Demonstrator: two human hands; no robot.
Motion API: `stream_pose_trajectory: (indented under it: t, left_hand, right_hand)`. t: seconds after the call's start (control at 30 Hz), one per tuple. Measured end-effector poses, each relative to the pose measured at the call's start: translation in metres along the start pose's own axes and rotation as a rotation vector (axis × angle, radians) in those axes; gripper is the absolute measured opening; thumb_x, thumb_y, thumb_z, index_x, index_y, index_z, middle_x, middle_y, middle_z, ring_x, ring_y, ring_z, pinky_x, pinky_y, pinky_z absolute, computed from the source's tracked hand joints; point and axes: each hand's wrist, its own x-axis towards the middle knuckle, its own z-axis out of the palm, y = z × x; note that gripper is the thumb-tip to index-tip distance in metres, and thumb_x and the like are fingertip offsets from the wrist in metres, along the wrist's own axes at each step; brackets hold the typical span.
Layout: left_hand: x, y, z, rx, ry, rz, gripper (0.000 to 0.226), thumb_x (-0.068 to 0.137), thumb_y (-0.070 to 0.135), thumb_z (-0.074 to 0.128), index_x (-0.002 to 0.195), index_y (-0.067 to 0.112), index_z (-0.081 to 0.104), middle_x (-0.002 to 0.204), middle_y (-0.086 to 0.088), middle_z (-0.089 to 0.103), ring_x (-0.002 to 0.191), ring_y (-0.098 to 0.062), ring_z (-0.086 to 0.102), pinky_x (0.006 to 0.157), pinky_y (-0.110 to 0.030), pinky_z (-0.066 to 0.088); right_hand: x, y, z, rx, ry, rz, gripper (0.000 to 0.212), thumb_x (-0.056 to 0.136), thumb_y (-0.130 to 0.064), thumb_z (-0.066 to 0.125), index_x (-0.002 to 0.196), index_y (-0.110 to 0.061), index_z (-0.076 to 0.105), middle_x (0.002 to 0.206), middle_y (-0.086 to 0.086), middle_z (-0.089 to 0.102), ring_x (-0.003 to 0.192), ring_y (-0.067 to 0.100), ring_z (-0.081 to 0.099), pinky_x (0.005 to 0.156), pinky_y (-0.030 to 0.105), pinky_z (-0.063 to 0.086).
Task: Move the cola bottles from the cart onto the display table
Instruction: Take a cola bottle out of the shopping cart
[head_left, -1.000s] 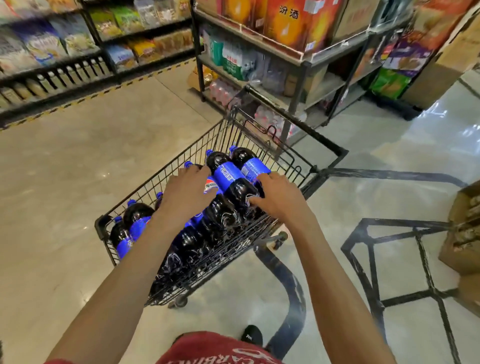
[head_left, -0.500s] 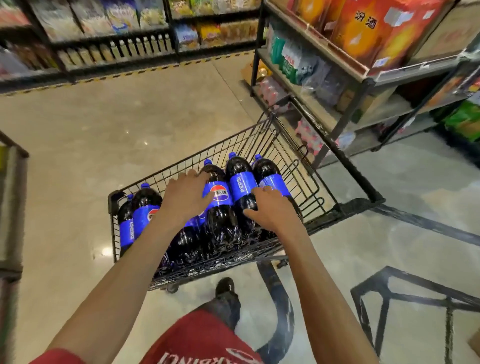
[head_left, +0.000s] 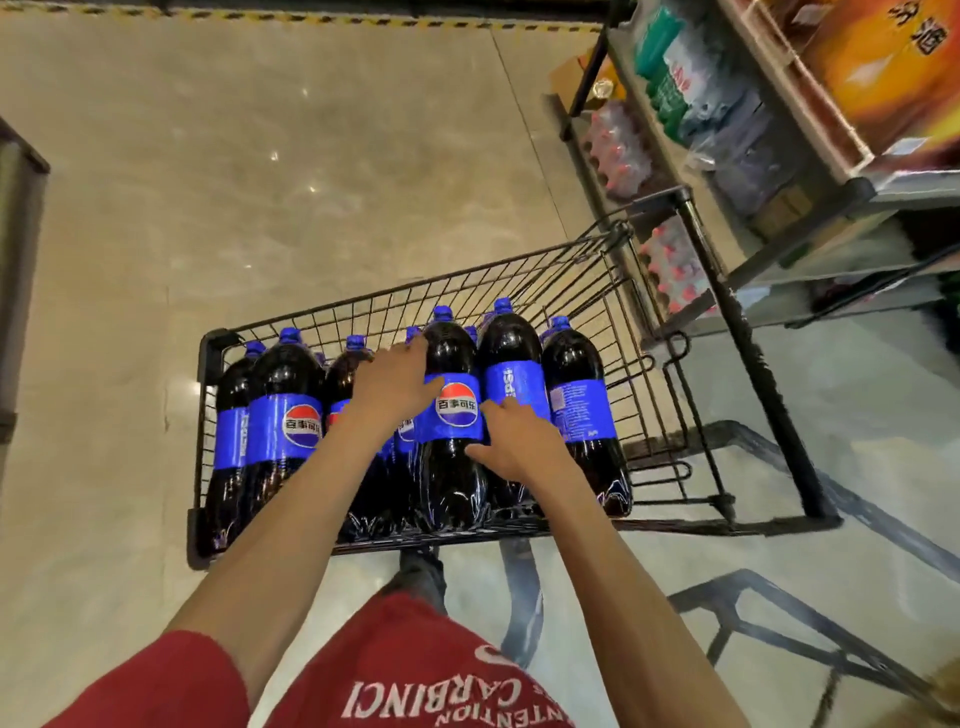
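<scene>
I saw the cart (head_left: 467, 280) on the shiny floor (head_left: 260, 156), just beside a metal shelf (head_left: 810, 171) full of packs and boxes. All the cola bottles (head_left: 283, 426) I could see were inside the cart. They were packed close together and touching, with their blue caps at the far end, away from me. Each one had dark cola inside and a blue label round its middle.

Both hands were on one bottle, the middle bottle (head_left: 449, 483), which had the round red, white and blue logo facing up. The left hand (head_left: 392, 387) lay on its upper left side. Its fingers (head_left: 415, 345) curved up over the bottle's shoulder, and the thumb lay across the top of the label. The right hand (head_left: 519, 441) held the lower right side. Its fingers (head_left: 498, 408) were tucked in between this bottle and the next one, and the thumb pressed on the dark part under the label. So the bottle sat gripped between the two hands, low in the cart among the others.

A red shirt (head_left: 415, 675) with white letters showed at the bottom.
</scene>
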Motion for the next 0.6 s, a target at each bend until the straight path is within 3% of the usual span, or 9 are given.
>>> stream_pose_trajectory:
  t: [0.17,0.47,0.6]
  left_hand:
    - [0.029,0.003,0.017,-0.187,-0.062,-0.075,0.091,0.096,0.06,0.052,0.16,0.01,0.011,0.154,-0.02,0.039,0.138,-0.037,0.044,0.102,-0.049,0.045]
    - [0.065,0.015,0.029,-0.523,-0.121,-0.217,0.121,0.076,0.065,0.077,0.16,0.017,0.004,0.16,-0.026,0.024,0.145,-0.042,0.033,0.112,-0.049,0.038]
    - [0.069,0.017,0.036,-0.759,-0.043,-0.282,0.118,0.065,0.057,0.089,0.154,0.021,0.021,0.149,-0.01,0.046,0.135,-0.032,0.048,0.107,-0.042,0.044]
  right_hand:
    - [0.018,-0.004,0.008,0.048,-0.048,0.01,0.06,0.099,-0.044,0.058,0.141,-0.006,0.04,0.141,0.017,0.047,0.132,0.036,0.046,0.095,0.045,0.046]
    - [0.031,-0.012,0.025,0.279,-0.023,0.048,0.067,0.099,-0.046,0.055,0.142,0.001,0.034,0.138,0.019,0.048,0.124,0.036,0.054,0.094,0.042,0.046]
    - [0.031,-0.01,0.027,0.315,0.016,0.051,0.07,0.098,-0.048,0.056,0.144,0.0,0.033,0.138,0.019,0.049,0.121,0.036,0.057,0.092,0.041,0.047]
